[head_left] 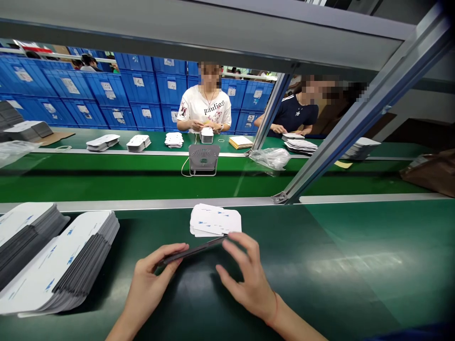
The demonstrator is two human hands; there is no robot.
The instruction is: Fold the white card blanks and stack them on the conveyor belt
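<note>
Above the near dark-green table (302, 284), close to its middle, a thin, flat, dark grey plate (199, 248) is held tilted, its edge toward the viewer and its right end higher than its left. The left hand (151, 272) pinches the left end of it between thumb and fingers, which are closed firmly together on the plate. The right hand (247, 277) is at the other end, with the thumb well apart from the loosely bent fingers; its upper fingertips overlap the end of the plate, but I cannot tell whether they touch it.

Just beyond the plate lies a low, uneven pile of white rounded cards with blue print (215, 220). On the left of the table stand two tall stacks of flat pieces with white printed tops and grey sides, the nearer one (74, 251) beside the farther-left one (31, 213).

Farther away, a bright green strip (106, 187) runs across, and a small grey square fan (204, 160) stands upright near the far table (78, 137). Behind that table are a person in a white printed shirt (209, 105) and, to the right, a person in a dark shirt (298, 116).
</note>
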